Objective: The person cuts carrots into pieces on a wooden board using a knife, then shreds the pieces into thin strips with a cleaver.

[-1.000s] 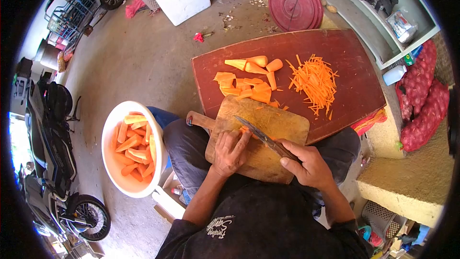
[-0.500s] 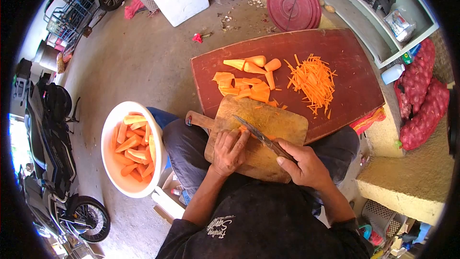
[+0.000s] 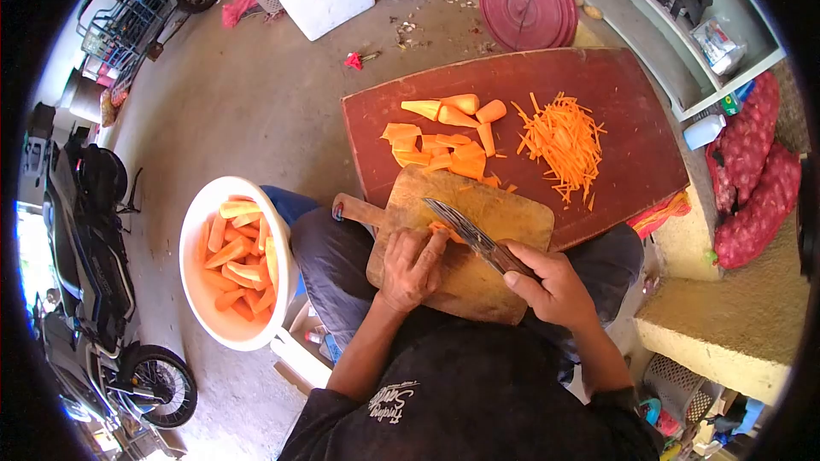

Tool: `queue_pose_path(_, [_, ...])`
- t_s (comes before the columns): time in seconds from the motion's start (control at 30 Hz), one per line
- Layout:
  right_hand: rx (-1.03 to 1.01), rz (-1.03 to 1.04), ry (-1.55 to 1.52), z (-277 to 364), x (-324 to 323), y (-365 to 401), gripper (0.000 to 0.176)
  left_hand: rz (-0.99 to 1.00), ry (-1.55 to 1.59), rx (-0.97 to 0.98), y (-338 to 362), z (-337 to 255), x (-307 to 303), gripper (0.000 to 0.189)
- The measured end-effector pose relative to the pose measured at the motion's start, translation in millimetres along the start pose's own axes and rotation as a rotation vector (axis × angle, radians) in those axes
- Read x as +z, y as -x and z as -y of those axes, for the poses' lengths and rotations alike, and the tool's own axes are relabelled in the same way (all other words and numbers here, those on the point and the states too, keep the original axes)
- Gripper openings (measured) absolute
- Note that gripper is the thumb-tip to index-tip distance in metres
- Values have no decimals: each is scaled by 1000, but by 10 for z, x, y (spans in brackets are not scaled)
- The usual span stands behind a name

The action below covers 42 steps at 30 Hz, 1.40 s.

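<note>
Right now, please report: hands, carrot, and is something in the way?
Right hand holds knife. Left hand on carrot, on board. Left fingers close to knife; no other obstacle seen.

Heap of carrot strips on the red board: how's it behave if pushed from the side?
The heap of carrot strips would probably spread rather than slide as one: thin pieces lie loose and crisscrossed. Single strips look fairly stiff, several jutting straight from the edge. Rolling seems unlikely; they're narrow slivers.
</note>
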State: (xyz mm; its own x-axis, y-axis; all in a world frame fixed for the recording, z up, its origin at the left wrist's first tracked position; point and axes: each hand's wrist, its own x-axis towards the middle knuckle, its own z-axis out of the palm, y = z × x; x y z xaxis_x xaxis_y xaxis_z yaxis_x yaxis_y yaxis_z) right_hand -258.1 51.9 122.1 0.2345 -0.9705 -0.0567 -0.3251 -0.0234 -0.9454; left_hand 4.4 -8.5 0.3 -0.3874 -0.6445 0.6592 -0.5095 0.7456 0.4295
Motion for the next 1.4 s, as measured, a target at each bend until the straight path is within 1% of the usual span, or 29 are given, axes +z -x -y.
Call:
queue_pose_path(0.1, [-76, -10, 2, 23, -39, 3, 43, -21, -11, 4, -7, -13, 28, 63])
queue_pose_path(0.3, [-83, -3, -3, -28, -54, 13, 44, 11, -36, 15, -5, -10, 4, 67])
queue_pose_path(0.37, [-197, -36, 106, -284, 40, 25, 44, 7, -42, 32, -20, -16, 8, 67])
queue_pose_path(0.43, [-170, -27, 101, -300, 51, 16, 45, -6, -58, 53, -39, -7, 18, 66])
queue_pose_path(0.5, [-4, 36, -21, -215, -5, 38, 46, -1, -44, 53, -41, -1, 10, 66])
queue_pose_path(0.6, [37, 18, -86, -157, -30, 35, 44, -17, -37, 48, -20, 6, 16, 65])
queue_pose_path(0.67, [54, 24, -108, -116, -51, 30, 44, -29, -33, 45, -10, 5, 28, 63])
queue_pose_path(0.73, [-3, 23, -100, -131, -41, 20, 44, -34, -28, 43, -9, 3, 28, 62])
queue_pose_path(0.8, [-135, 18, -61, -178, -8, -15, 44, -26, -23, 39, 9, 24, 36, 61])
queue_pose_path(0.9, [10, 91, -71, -61, -71, -2, 43, -35, -19, 43, 24, 26, 41, 60])
queue_pose_path(1.03, [-70, 73, 38, -164, 13, 2, 44, -81, -27, 66, -10, 14, 60, 60])
queue_pose_path(1.2, [-179, 53, 238, -184, 78, -12, 48, -69, -31, 68, -25, 8, 40, 58])
queue_pose_path(1.3, [-59, 95, 189, -188, 86, -43, 48, -73, -34, 64, -19, 11, 40, 56])
queue_pose_path(1.4, [36, 147, 301, -290, 173, -122, 47, -86, -43, 62, -31, 0, 59, 52])
